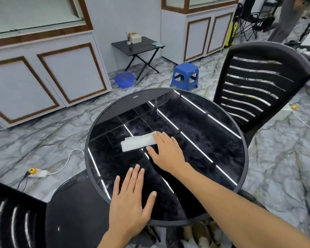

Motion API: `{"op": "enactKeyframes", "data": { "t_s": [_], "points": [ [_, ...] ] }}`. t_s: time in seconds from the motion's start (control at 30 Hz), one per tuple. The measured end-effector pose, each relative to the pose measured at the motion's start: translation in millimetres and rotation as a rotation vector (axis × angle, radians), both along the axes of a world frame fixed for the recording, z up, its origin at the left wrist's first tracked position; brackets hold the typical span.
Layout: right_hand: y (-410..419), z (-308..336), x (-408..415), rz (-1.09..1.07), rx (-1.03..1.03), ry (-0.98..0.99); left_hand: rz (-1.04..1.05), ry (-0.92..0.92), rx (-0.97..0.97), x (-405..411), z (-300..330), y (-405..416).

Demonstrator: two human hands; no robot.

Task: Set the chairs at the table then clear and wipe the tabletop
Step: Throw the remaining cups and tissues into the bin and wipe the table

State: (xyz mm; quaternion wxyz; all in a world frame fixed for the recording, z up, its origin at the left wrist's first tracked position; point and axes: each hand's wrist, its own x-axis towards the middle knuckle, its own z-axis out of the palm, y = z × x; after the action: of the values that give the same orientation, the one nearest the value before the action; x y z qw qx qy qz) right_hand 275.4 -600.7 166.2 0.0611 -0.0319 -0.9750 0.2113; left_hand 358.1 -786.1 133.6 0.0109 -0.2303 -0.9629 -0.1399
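A round black glossy table (200,126) fills the middle of the view. On it lies a folded white paper towel (137,143). My right hand (166,151) presses flat on the towel's right end, fingers spread over it. My left hand (132,199) rests flat and open on the tabletop near the front edge, holding nothing. A black slatted chair (258,83) stands at the table's right side with its back toward me. A second black chair (70,212) sits at the lower left, its seat tucked against the table rim.
A blue plastic stool (185,76) and a blue basin (124,80) stand on the marble floor beyond the table. A small black folding table (141,47) holds a tissue box. White cabinets line the left and back. A power strip (37,173) and cables lie on the floor.
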Motion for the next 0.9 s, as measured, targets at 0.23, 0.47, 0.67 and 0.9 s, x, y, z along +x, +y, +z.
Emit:
{"op": "enactKeyframes", "data": {
  "t_s": [0.23, 0.47, 0.67, 0.9],
  "points": [
    [-23.9, -15.6, -28.1, -0.095, 0.106, -0.001, 0.006, -0.012, -0.011, -1.0, 0.2, 0.9],
    [-33.4, -21.3, -34.9, -0.103, 0.165, -0.079, 0.016, -0.011, -0.021, -0.5, -0.5, 0.3],
    [-20.8, -13.7, -29.2, -0.023, 0.098, -0.074, 0.019, -0.01, -0.003, 0.1, 1.3, 0.0],
    [9.9, 13.0, 23.2, -0.047, -0.049, -0.001, 0.019, -0.03, -0.038, -3.3, 1.8, -2.2]
  ]
}}
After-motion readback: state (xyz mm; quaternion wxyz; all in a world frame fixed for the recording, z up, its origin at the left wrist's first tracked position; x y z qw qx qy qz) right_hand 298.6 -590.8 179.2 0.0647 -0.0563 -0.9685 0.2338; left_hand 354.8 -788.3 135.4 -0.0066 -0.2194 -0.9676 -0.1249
